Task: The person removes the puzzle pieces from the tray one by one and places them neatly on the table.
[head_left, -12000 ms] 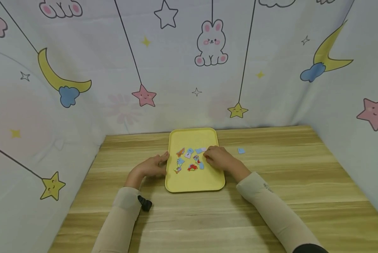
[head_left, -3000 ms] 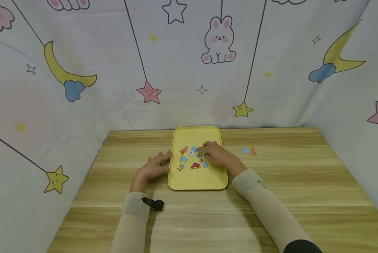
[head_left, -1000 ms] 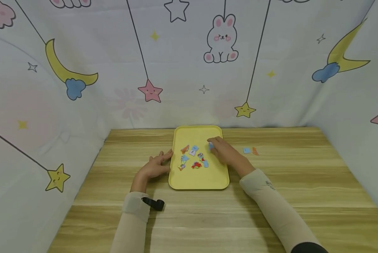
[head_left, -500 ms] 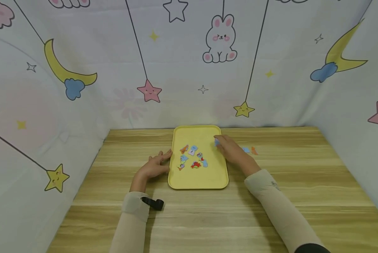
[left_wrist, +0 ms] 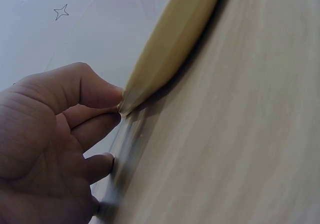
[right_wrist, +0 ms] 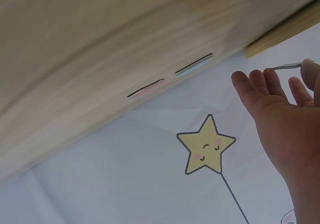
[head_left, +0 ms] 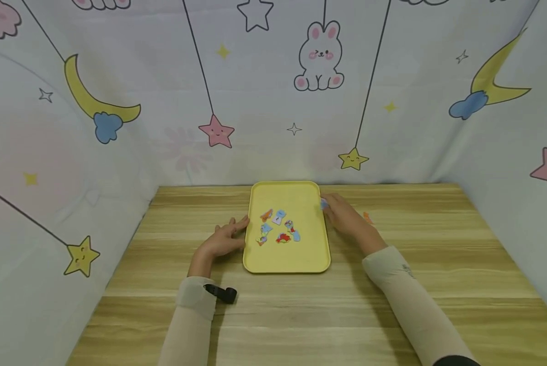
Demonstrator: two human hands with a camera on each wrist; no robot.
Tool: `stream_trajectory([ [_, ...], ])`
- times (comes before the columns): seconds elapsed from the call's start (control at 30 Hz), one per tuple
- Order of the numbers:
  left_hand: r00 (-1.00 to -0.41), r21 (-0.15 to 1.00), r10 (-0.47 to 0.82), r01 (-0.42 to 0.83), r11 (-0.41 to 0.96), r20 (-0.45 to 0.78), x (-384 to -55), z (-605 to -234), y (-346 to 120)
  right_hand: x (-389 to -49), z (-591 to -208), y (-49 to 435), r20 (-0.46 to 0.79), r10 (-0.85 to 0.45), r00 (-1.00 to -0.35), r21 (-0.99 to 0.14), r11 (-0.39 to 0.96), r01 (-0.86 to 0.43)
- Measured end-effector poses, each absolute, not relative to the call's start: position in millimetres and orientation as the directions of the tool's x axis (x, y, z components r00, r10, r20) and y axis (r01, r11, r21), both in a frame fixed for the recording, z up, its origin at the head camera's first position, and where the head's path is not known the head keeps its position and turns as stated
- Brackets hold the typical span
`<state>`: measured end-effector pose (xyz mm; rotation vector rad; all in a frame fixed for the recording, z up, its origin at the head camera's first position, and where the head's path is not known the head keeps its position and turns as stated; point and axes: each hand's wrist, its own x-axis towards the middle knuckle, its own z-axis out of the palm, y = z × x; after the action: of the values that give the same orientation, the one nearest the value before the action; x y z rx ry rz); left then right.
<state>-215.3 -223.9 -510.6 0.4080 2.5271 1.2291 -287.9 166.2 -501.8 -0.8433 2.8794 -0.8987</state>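
Observation:
My right hand [head_left: 345, 217] pinches a thin flat blue cut-out piece [head_left: 324, 204] between thumb and fingertips, just over the right rim of the yellow tray [head_left: 287, 262]. In the right wrist view the piece [right_wrist: 287, 66] shows edge-on. My left hand [head_left: 220, 241] touches the tray's left side with spread fingers; its thumb and forefinger tips meet the edge in the left wrist view. On the tray lie several small cut-outs: an orange one [head_left: 266, 215], a blue-and-white one [head_left: 279, 217], a red one [head_left: 283, 238] and blue ones along the sides.
Right of the tray on the wooden table [head_left: 273, 320], an orange cut-out [head_left: 367, 217] lies partly behind my right arm. A second, light blue piece [right_wrist: 194, 64] lies near it, hidden in the head view. A patterned white cloth [head_left: 255, 152] stands behind the table.
My right hand has lifted a blue piece off the tray and carried it right to the rim. Earlier, an orange piece joined the blue one on the table. My left hand stays at the tray.

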Motion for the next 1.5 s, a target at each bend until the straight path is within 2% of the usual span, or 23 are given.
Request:
stream_trajectory([
  [0.77, -0.911, 0.807, 0.390, 0.128, 0.577, -0.135, -214.3, -510.5, -223.3, -284.6, -500.4, 197.7, 0.181, -0.448, -0.876, -0.526, 0.708, -0.471],
  [1.03, -0.913, 0.802, 0.388, 0.134, 0.582, -0.128, -215.3, -511.7, -223.7, -284.4, -500.0, 207.7, 0.222, -0.451, -0.865, -0.514, 0.699, -0.496],
  [1.5, -0.914, 0.806, 0.378, 0.112, 0.581, -0.146, -214.0, -511.0, -223.3, -280.4, -498.3, 231.0, 0.155, -0.410, -0.899, -0.545, 0.723, -0.424],
])
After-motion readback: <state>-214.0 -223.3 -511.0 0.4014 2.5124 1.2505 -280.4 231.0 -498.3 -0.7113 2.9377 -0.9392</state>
